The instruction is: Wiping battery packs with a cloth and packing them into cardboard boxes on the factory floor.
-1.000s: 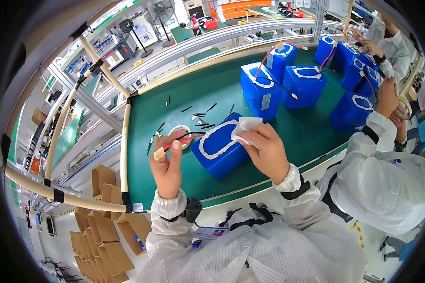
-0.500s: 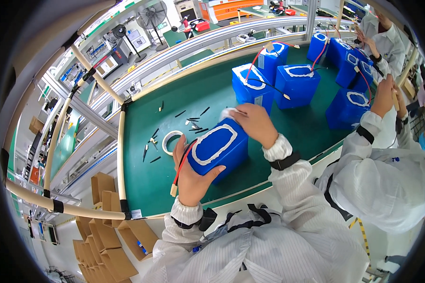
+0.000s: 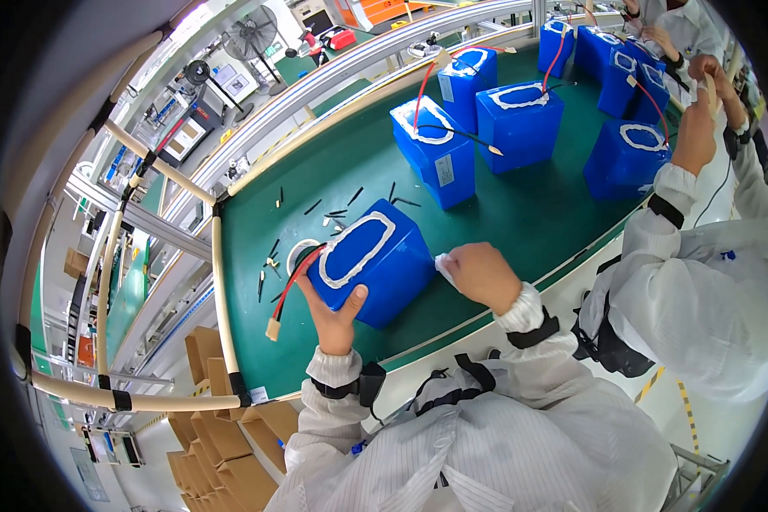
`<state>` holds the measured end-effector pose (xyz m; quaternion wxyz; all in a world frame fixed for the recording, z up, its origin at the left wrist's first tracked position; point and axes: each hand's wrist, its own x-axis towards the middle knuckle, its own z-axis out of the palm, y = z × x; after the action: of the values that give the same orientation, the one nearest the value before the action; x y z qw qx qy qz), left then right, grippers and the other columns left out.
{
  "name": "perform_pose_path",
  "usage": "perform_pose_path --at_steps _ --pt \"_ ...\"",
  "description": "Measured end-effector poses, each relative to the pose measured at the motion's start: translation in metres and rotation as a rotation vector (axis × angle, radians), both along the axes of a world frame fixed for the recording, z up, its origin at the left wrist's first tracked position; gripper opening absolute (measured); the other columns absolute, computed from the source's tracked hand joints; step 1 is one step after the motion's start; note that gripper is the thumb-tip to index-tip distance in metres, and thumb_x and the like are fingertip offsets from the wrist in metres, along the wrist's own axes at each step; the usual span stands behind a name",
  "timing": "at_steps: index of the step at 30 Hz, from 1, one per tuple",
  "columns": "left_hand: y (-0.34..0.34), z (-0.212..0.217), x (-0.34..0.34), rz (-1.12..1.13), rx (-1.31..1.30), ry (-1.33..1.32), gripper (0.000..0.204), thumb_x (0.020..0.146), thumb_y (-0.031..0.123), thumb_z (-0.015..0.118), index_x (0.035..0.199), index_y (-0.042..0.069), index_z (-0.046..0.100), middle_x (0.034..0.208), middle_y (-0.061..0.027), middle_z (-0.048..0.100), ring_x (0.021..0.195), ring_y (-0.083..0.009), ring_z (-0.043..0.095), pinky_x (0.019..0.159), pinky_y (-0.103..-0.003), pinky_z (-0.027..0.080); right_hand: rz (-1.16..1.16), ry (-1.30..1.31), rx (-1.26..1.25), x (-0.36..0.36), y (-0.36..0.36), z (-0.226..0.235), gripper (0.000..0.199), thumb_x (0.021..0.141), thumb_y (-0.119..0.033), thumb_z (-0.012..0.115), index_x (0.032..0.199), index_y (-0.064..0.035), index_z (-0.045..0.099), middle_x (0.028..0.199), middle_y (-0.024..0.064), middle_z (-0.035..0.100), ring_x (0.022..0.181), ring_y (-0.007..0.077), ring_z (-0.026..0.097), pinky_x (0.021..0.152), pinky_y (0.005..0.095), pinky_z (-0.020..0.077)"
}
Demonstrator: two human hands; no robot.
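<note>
My left hand (image 3: 334, 320) grips the near left end of a blue battery pack (image 3: 392, 273), thumb on its near side. The pack stands tilted on the green bench, with an oval ring of white sealant on its top. Red and black wires (image 3: 299, 271) with a pale yellow connector hang past my left hand. My right hand (image 3: 484, 275) is closed on a crumpled white wipe (image 3: 444, 266), just right of the pack and apart from it. Behind the pack, partly hidden, lies a white tape roll (image 3: 299, 249).
Short black tube pieces (image 3: 313, 207) and small connectors lie scattered on the green mat (image 3: 256, 341). Several other blue battery packs (image 3: 520, 128) stand at the back and right. A co-worker's hands (image 3: 700, 119) are at the right. Open cardboard boxes (image 3: 222, 435) stand below left.
My right hand with the wipe has come from the pack's far top edge down to its right side. The pack in my left hand has turned and tilted, showing more of its side.
</note>
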<state>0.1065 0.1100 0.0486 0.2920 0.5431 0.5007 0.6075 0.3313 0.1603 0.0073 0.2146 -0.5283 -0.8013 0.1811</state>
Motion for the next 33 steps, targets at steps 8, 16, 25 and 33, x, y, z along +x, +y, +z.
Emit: perform_pose_path --at_steps 8,16,25,33 --pt "0.001 0.003 -0.008 -0.022 -0.04 -0.058 0.077 0.073 0.038 0.077 0.128 0.009 0.033 0.12 -0.0115 0.045 0.112 -0.0233 0.044 0.099 -0.036 0.034 0.001 0.817 0.274 -0.041 -0.022 0.046 0.009 0.083 -0.007 0.061 0.09 -0.0021 0.058 0.081 0.0159 0.062 0.065 0.0308 0.061 0.058 0.0346 0.0477" --pt "0.002 0.002 -0.019 -0.076 -0.036 -0.13 0.074 0.078 0.042 0.071 0.13 0.008 0.032 0.121 -0.0125 0.046 0.112 -0.0226 0.044 0.098 -0.035 0.035 0.544 0.303 -0.107 -0.108 -0.071 -0.015 0.008 0.078 -0.012 0.063 0.078 -0.0043 0.061 0.075 0.0142 0.062 0.069 0.0342 0.061 0.064 0.0404 0.0484" --pt "-0.001 0.007 -0.017 -0.234 -0.016 -0.142 0.076 0.075 0.021 0.077 0.131 0.001 0.031 0.123 -0.0113 0.044 0.116 -0.0212 0.046 0.099 -0.034 0.038 0.176 0.492 0.274 -0.056 -0.038 0.049 0.016 0.076 -0.015 0.067 0.088 -0.0049 0.064 0.085 0.013 0.064 0.076 0.0324 0.061 0.066 0.0399 0.0475" --pt "-0.02 -0.001 -0.03 -0.233 -0.021 0.053 0.107 0.063 0.032 0.085 0.139 0.0 0.017 0.124 -0.0194 0.042 0.116 -0.0267 0.047 0.099 -0.037 0.039 0.286 0.315 -0.082 -0.036 -0.052 0.05 0.015 0.071 -0.011 0.072 0.085 -0.0058 0.067 0.081 0.0118 0.065 0.074 0.0292 0.061 0.066 0.0356 0.0469"
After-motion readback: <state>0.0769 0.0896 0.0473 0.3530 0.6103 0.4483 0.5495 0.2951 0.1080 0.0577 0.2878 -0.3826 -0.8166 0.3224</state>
